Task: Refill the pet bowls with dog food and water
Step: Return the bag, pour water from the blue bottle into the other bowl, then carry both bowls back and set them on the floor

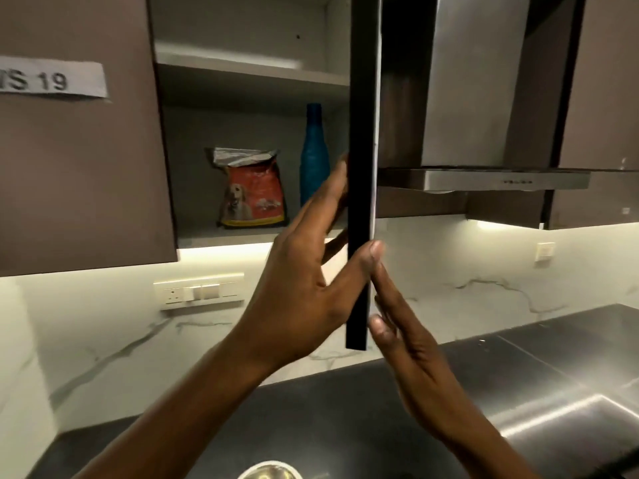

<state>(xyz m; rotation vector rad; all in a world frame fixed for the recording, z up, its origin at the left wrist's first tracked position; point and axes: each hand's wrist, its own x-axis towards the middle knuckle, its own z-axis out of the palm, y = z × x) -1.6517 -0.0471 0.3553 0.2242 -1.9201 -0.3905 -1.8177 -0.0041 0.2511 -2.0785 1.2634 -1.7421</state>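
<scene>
A red dog food bag (251, 193) with a dog picture and a crumpled silver top stands on the lower shelf of the open wall cabinet. A tall blue bottle (313, 157) stands to its right. The dark cabinet door (362, 167) is swung out edge-on toward me. My left hand (304, 288) grips the door's lower edge, fingers behind it and thumb in front. My right hand (401, 337) lies flat against the door's right face, fingers straight. The rim of a metal bowl (269, 470) shows on the counter at the bottom edge.
A closed brown cabinet door with a paper label (52, 81) is at left. A steel range hood (484, 178) hangs at right. A switch panel (198, 292) sits on the marble backsplash. The dark counter (311, 409) meets a steel surface (570, 392) at right.
</scene>
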